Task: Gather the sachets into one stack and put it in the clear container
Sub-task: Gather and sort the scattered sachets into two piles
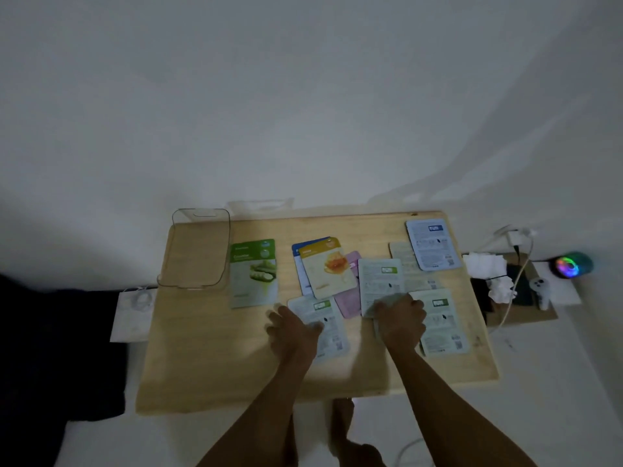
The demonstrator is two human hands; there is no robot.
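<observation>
While sachets (328, 271) lie scattered, one is grasped by the right hand (401, 320); the left hand (291, 326) is spread, ungripping.

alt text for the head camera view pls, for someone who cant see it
Two bare hands reach over sachets scattered on a wooden table: the right hand grips a pale green sachet, and the left hand rests on another sachet. An empty clear container sits at the table's far left, beside a cucumber sachet.
</observation>
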